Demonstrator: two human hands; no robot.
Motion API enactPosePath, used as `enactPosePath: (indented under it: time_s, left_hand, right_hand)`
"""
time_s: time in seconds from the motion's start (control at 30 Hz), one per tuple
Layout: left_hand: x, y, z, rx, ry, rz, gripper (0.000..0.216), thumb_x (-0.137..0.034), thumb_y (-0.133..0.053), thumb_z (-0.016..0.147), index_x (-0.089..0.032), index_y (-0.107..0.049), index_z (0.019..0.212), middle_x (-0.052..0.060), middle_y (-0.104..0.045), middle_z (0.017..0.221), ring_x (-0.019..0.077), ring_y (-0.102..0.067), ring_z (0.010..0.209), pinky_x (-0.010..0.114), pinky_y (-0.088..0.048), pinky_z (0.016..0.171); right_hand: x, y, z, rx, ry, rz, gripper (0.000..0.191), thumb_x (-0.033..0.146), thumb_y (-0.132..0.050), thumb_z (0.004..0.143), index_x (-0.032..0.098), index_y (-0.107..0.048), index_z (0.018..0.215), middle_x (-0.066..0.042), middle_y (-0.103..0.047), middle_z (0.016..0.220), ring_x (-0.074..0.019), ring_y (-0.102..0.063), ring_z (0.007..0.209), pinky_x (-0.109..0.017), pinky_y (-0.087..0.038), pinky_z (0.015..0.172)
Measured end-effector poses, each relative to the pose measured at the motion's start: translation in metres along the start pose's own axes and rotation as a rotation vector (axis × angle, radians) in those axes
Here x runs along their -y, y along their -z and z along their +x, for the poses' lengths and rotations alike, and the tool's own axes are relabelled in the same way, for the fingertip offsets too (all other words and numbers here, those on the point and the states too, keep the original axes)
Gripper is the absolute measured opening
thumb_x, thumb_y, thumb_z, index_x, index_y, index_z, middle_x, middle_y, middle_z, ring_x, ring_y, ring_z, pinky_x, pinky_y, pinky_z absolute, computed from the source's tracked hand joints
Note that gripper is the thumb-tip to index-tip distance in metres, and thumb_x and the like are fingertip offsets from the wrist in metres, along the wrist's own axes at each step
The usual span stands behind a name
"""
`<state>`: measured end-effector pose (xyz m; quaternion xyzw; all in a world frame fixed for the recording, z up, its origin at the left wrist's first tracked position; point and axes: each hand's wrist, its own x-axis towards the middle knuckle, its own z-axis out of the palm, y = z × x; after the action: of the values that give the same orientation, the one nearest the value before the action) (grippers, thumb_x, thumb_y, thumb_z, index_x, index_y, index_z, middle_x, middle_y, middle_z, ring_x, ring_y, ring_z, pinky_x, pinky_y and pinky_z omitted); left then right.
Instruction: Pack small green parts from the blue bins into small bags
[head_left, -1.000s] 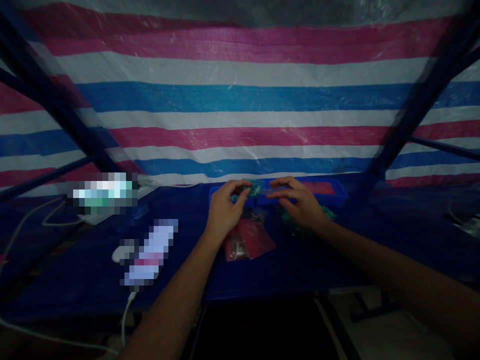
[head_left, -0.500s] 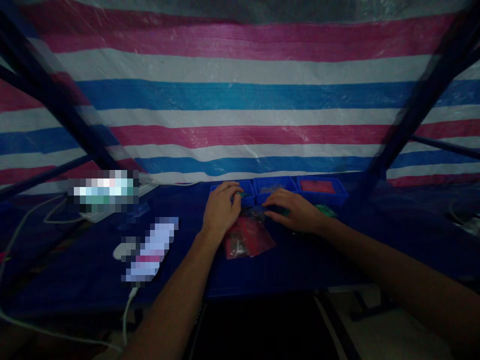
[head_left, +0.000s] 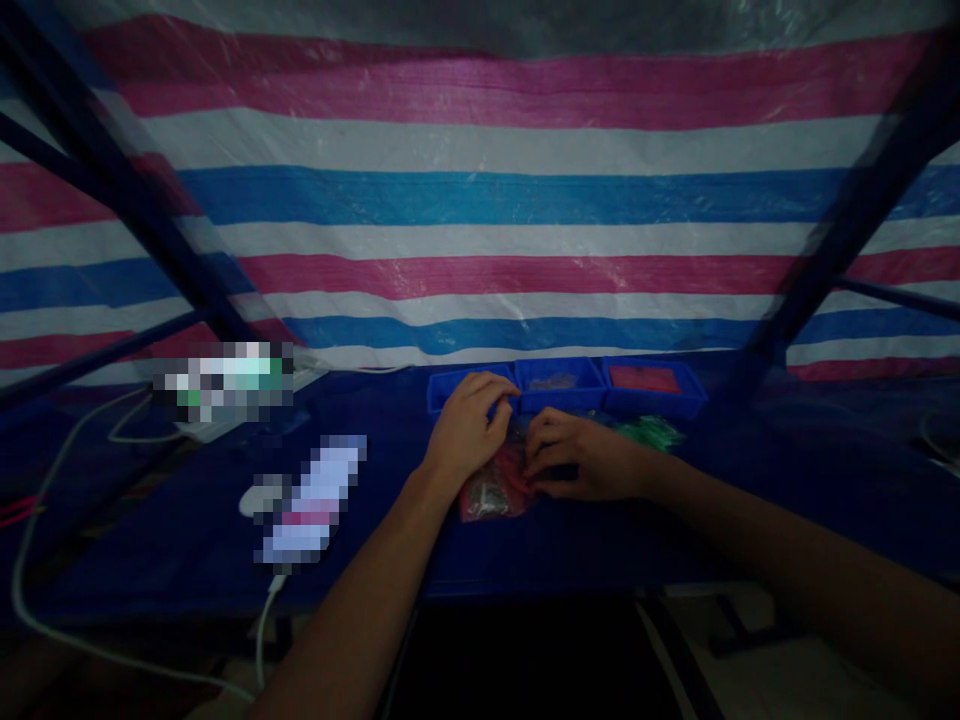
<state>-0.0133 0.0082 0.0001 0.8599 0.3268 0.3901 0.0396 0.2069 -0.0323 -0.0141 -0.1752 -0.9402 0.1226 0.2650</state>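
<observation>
1. Bags of thin red plastic lie crumpled and overlapping, glossy and partly see-through; how many is unclear. Silvery-grey contents show through the nearest part, too blurred to name.
2. They rest on the blue table, around the middle of its width, between the back edge and the front edge.
3. Three blue trays stand in a row along the back edge.
4. The left tray is largely behind the left hand, its contents hidden; the middle tray holds small, pale, clear-looking pieces; the right tray holds flat red material.
5. The left hand arches over the bags' far side, fingers bent, thumb slightly apart; whether it grips anything, I cannot tell.
6. The right hand is half curled, fingertips at the bags' right edge; a firm pinch cannot be made out.
7. Just beyond its wrist, a green heap lies before the right tray.
</observation>
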Motion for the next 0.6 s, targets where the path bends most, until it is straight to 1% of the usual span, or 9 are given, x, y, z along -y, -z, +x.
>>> enactPosePath:
  time_s: [0.07,0.13,0.2,0.27,0.37,0.4,0.5,0.53,0.6]
  left_hand:
    - [0.0,0.001,0.0,0.003,0.005,-0.01,0.027,-0.01,-0.05,0.095,-0.021,-0.072,0.107,0.005,-0.072,0.109,0.0224,-0.065,0.11,0.044,-0.05,0.106]
    - [-0.002,0.002,0.001,0.002,0.01,-0.026,0.027,-0.011,-0.05,0.096,-0.021,-0.072,0.107,0.006,-0.072,0.109,0.023,-0.065,0.11,0.045,-0.05,0.105]
    - [-0.006,0.005,0.001,0.004,-0.002,-0.073,0.026,-0.014,-0.05,0.098,-0.022,-0.073,0.107,0.006,-0.073,0.109,0.0235,-0.065,0.11,0.046,-0.05,0.105]
    - [-0.011,0.009,0.002,0.008,-0.021,-0.155,0.027,-0.019,-0.048,0.101,-0.022,-0.073,0.111,0.006,-0.073,0.113,0.0236,-0.064,0.115,0.046,-0.049,0.107]
    - [-0.019,0.014,0.002,0.045,-0.005,-0.29,0.034,-0.027,-0.04,0.107,-0.024,-0.072,0.12,0.007,-0.073,0.121,0.0226,-0.065,0.119,0.044,-0.05,0.107]
    - [-0.02,0.014,0.002,0.063,0.011,-0.315,0.034,-0.03,-0.041,0.107,-0.024,-0.071,0.122,0.007,-0.073,0.123,0.0226,-0.066,0.118,0.042,-0.051,0.105]
    - [-0.021,0.011,0.001,0.083,0.057,-0.295,0.031,-0.037,-0.057,0.101,-0.024,-0.069,0.127,0.007,-0.074,0.124,0.0242,-0.069,0.114,0.041,-0.054,0.101]
    - [-0.02,0.009,0.001,0.075,0.072,-0.273,0.032,-0.038,-0.062,0.098,-0.025,-0.069,0.128,0.006,-0.074,0.124,0.0245,-0.07,0.113,0.041,-0.054,0.101]
    - [-0.017,0.005,0.001,0.05,0.096,-0.241,0.033,-0.035,-0.067,0.095,-0.026,-0.069,0.128,0.005,-0.074,0.124,0.024,-0.07,0.113,0.041,-0.054,0.101]
  right_hand:
    - [0.002,-0.001,0.001,0.001,0.01,0.016,0.018,0.019,-0.069,0.09,0.029,-0.077,0.103,-0.003,-0.076,0.098,-0.0241,-0.062,0.106,-0.045,-0.053,0.097]
    - [0.005,-0.002,0.001,-0.013,-0.011,0.033,0.019,0.014,-0.068,0.088,0.028,-0.075,0.099,-0.003,-0.075,0.097,-0.0238,-0.064,0.105,-0.044,-0.054,0.097]
    - [0.005,-0.001,0.0,-0.077,-0.079,0.066,0.02,0.013,-0.067,0.087,0.026,-0.073,0.099,-0.004,-0.074,0.1,-0.0232,-0.065,0.102,-0.042,-0.055,0.094]
    - [0.004,0.002,-0.001,-0.186,-0.183,0.123,0.017,0.015,-0.066,0.088,0.025,-0.07,0.101,-0.005,-0.073,0.103,-0.0223,-0.066,0.098,-0.041,-0.055,0.093]
    - [-0.004,0.007,-0.005,-0.36,-0.347,0.33,0.008,0.024,-0.064,0.093,0.023,-0.068,0.099,-0.005,-0.072,0.1,-0.0205,-0.067,0.092,-0.037,-0.055,0.086]
    - [-0.007,0.008,-0.006,-0.414,-0.401,0.426,0.008,0.029,-0.064,0.093,0.022,-0.068,0.098,-0.004,-0.072,0.097,-0.0198,-0.068,0.089,-0.035,-0.056,0.083]
    - [-0.013,0.01,-0.007,-0.534,-0.561,0.694,0.017,0.037,-0.07,0.09,0.022,-0.067,0.096,-0.001,-0.073,0.09,-0.0179,-0.069,0.082,-0.031,-0.056,0.077]
    - [-0.014,0.011,-0.007,-0.555,-0.601,0.764,0.019,0.039,-0.072,0.088,0.022,-0.067,0.096,-0.001,-0.074,0.089,-0.0177,-0.07,0.08,-0.031,-0.056,0.077]
    - [-0.015,0.01,-0.006,-0.586,-0.642,0.871,0.02,0.039,-0.076,0.085,0.024,-0.066,0.095,0.001,-0.075,0.086,-0.0174,-0.07,0.076,-0.031,-0.058,0.076]
